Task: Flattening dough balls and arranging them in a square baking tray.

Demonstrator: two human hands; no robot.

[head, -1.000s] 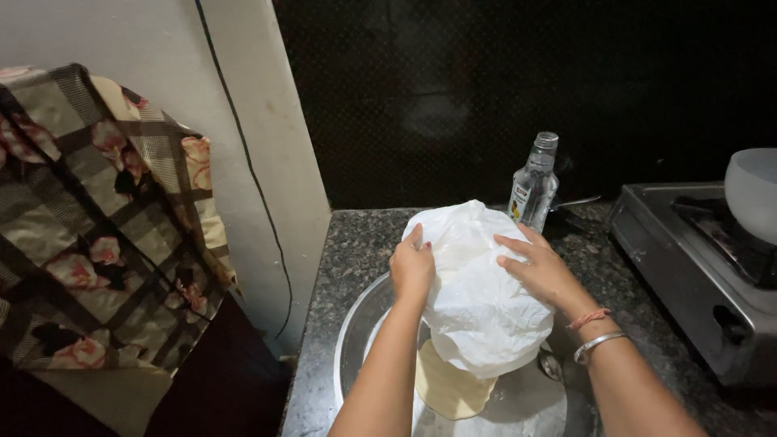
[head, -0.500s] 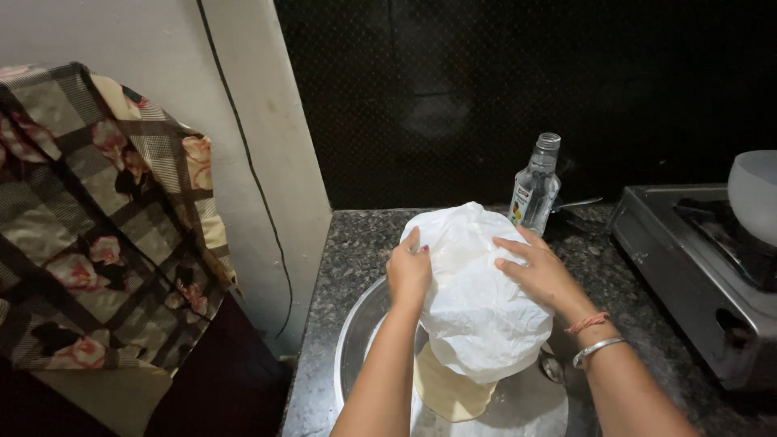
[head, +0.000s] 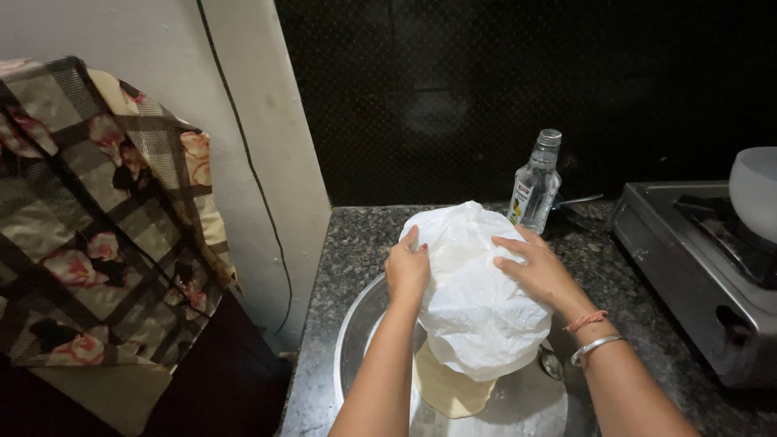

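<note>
Both hands hold a bulging white plastic bag [head: 477, 299] tipped over a wide steel bowl [head: 356, 340] on the dark granite counter. My left hand [head: 407, 269] grips the bag's left side, and my right hand [head: 538, 271] lies flat on its upper right side. A pale cream heap of flour or dough [head: 449, 390] shows under the bag's mouth inside the bowl. A thread band and a metal bangle sit on my right wrist.
A clear glass bottle [head: 534, 184] stands behind the bag. A steel gas stove [head: 696, 267] with a white pot [head: 757, 190] is at the right. A checked floral cloth [head: 97, 218] hangs at the left beside a cream wall with a black cable.
The bag has tilted a little more over the bowl. My hands keep their hold in nearly the same places.
</note>
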